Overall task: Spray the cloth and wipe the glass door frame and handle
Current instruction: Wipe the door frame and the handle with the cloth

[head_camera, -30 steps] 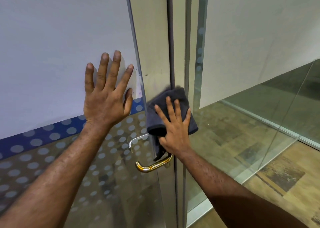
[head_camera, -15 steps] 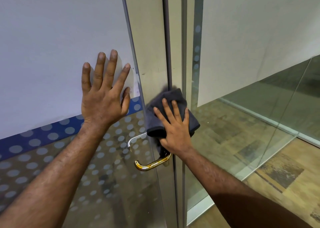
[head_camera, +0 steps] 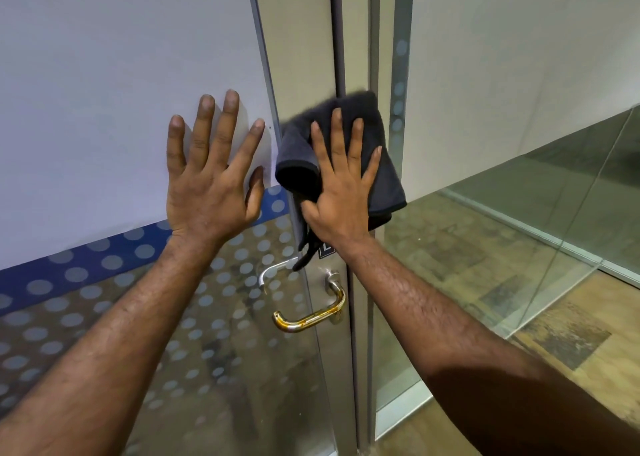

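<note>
1. Cloth (head_camera: 384, 164), dark grey, folded, lies pressed flat on the door frame (head_camera: 311, 57) above the handle (head_camera: 311, 317).
2. Right hand (head_camera: 341, 192) pins it, fingers spread.
3. Left hand (head_camera: 211, 181) rests flat and spread on the frosted glass (head_camera: 104, 91).

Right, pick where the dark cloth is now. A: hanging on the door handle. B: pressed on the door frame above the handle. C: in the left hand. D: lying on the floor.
B: the right hand presses the cloth flat on the frame above the handle.
</note>
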Action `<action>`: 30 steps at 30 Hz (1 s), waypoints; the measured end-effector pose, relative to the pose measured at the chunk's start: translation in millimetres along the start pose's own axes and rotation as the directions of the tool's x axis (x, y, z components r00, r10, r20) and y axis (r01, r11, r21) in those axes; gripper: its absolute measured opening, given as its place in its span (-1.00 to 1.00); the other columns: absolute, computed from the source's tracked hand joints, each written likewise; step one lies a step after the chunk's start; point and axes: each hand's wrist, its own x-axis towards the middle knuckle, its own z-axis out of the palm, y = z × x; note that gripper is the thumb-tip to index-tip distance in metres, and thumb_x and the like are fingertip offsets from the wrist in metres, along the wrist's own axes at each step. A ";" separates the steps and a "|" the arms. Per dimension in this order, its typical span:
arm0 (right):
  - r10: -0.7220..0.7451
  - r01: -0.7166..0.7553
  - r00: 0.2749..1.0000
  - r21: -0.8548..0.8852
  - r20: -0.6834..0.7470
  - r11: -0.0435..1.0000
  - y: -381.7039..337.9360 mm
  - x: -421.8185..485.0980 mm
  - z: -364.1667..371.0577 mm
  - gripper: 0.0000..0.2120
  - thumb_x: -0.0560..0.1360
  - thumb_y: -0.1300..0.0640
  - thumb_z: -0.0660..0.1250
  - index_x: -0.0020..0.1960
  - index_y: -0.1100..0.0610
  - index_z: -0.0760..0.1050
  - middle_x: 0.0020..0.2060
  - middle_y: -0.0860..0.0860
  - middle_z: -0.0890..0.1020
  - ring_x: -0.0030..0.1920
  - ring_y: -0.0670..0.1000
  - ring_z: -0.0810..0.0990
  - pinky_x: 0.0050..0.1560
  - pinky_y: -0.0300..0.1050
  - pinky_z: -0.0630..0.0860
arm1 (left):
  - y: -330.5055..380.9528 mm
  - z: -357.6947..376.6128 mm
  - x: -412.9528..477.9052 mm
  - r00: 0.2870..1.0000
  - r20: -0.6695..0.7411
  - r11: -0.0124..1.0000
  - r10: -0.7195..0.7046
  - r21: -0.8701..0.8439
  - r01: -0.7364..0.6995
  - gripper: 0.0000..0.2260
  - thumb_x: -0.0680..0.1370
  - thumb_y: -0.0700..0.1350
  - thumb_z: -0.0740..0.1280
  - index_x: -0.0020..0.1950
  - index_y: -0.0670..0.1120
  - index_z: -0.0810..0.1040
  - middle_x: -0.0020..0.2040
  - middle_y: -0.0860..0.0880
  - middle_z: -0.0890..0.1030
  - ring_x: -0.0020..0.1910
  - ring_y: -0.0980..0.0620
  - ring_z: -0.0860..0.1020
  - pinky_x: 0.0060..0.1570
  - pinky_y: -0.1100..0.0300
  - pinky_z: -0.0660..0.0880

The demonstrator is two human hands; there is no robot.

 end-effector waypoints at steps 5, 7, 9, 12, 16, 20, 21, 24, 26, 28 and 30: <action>-0.059 0.079 0.986 -0.119 0.159 0.990 18.5 -47.5 22.5 0.00 0.42 -0.46 0.19 0.63 0.04 -0.12 0.60 0.14 -0.06 0.58 0.19 -0.29 0.49 0.39 -0.30 | 1.1 0.8 3.5 1.000 -0.013 1.000 0.004 0.004 -0.004 -0.43 0.68 0.15 0.06 0.66 0.03 0.05 0.66 -0.17 0.00 0.61 -0.23 -0.03 0.53 -0.13 -0.25; -0.073 0.121 0.965 -0.180 0.250 0.976 28.1 -76.6 27.7 0.00 0.43 -0.47 0.12 0.61 0.01 -0.23 0.60 0.13 -0.12 0.57 0.17 -0.37 0.49 0.36 -0.30 | -0.5 0.4 4.3 1.000 -0.011 1.000 -0.004 0.006 0.004 -0.43 0.67 0.15 0.05 0.67 0.04 0.03 0.66 -0.16 -0.02 0.62 -0.22 -0.04 0.53 -0.10 -0.30; -0.076 0.146 0.946 -0.203 0.316 0.968 36.8 -100.3 29.1 -0.01 0.43 -0.47 0.10 0.60 -0.02 -0.29 0.60 0.10 -0.16 0.56 0.16 -0.40 0.48 0.39 -0.20 | -1.5 -0.8 4.2 1.000 -0.009 1.000 -0.004 0.006 0.004 -0.42 0.68 0.15 0.05 0.67 0.04 0.02 0.66 -0.16 -0.02 0.62 -0.23 -0.04 0.53 -0.11 -0.29; -0.047 0.109 0.940 -0.167 0.337 0.980 39.1 -106.0 24.6 -0.05 0.44 -0.47 0.07 0.59 -0.07 -0.32 0.60 0.04 -0.20 0.57 0.14 -0.37 0.46 0.47 -0.12 | 0.5 -1.5 4.1 1.000 0.001 1.000 -0.002 -0.008 0.002 -0.42 0.68 0.16 0.04 0.67 0.04 0.02 0.66 -0.16 -0.02 0.62 -0.22 -0.03 0.53 -0.17 -0.20; -0.025 0.048 0.974 -0.098 0.227 0.994 20.5 -56.9 15.5 -0.02 0.43 -0.51 0.10 0.62 0.00 -0.15 0.61 0.14 -0.12 0.59 0.21 -0.25 0.46 0.48 -0.17 | 0.9 -0.5 2.6 1.000 -0.001 1.000 0.001 -0.005 -0.001 -0.42 0.68 0.17 0.03 0.67 0.04 0.02 0.66 -0.16 -0.03 0.62 -0.22 -0.04 0.53 -0.15 -0.23; -0.032 0.039 0.995 -0.076 0.096 0.996 7.7 -9.3 9.9 0.02 0.39 -0.51 0.20 0.62 0.06 -0.01 0.60 0.16 -0.04 0.59 0.23 -0.20 0.45 0.50 -0.17 | 0.6 -0.8 3.5 1.000 -0.010 1.000 0.000 -0.012 -0.001 -0.44 0.68 0.16 0.03 0.66 0.03 0.06 0.66 -0.17 -0.01 0.62 -0.23 -0.03 0.53 -0.14 -0.24; -0.026 0.033 0.996 -0.080 0.088 0.996 5.3 -8.5 10.2 0.02 0.38 -0.50 0.22 0.62 0.06 0.01 0.60 0.17 -0.03 0.59 0.23 -0.20 0.45 0.50 -0.16 | 0.2 -0.8 3.5 1.000 -0.009 1.000 0.000 -0.008 0.000 -0.44 0.68 0.17 0.03 0.66 0.02 0.07 0.66 -0.17 -0.01 0.62 -0.24 -0.03 0.53 -0.14 -0.25; -0.031 0.041 0.993 -0.090 0.111 0.995 2.1 -25.2 16.4 0.00 0.40 -0.48 0.19 0.62 0.06 -0.03 0.60 0.17 -0.05 0.59 0.22 -0.22 0.46 0.48 -0.19 | 0.3 -1.0 2.6 1.000 -0.008 1.000 0.004 -0.001 -0.004 -0.43 0.68 0.17 0.02 0.66 0.03 0.05 0.66 -0.17 -0.01 0.62 -0.23 -0.03 0.53 -0.13 -0.26; -0.067 0.088 0.979 -0.102 0.193 0.991 3.5 -49.8 22.6 -0.01 0.42 -0.49 0.13 0.63 0.03 -0.12 0.61 0.14 -0.15 0.59 0.22 -0.24 0.47 0.47 -0.19 | 1.0 -0.8 3.0 1.000 -0.001 1.000 0.005 -0.011 -0.005 -0.43 0.68 0.16 0.02 0.67 0.03 0.03 0.66 -0.16 -0.02 0.62 -0.22 -0.04 0.53 -0.14 -0.24; -0.111 0.152 0.946 -0.112 0.306 0.982 11.3 -83.5 28.3 -0.01 0.42 -0.50 0.12 0.61 -0.02 -0.21 0.60 0.11 -0.29 0.59 0.22 -0.26 0.46 0.47 -0.18 | 0.4 -1.0 3.3 1.000 0.003 1.000 -0.003 -0.016 0.003 -0.43 0.68 0.16 0.02 0.67 0.03 0.03 0.66 -0.16 -0.02 0.62 -0.23 -0.04 0.53 -0.17 -0.21; -0.152 0.209 0.907 -0.107 0.394 0.972 23.2 -118.6 32.3 -0.06 0.44 -0.47 0.09 0.61 -0.08 -0.24 0.58 0.07 -0.35 0.58 0.19 -0.31 0.45 0.45 -0.17 | -0.3 -1.5 2.7 1.000 0.004 1.000 -0.008 -0.020 0.008 -0.43 0.68 0.15 0.02 0.67 0.02 0.04 0.66 -0.17 -0.01 0.62 -0.23 -0.03 0.53 -0.20 -0.16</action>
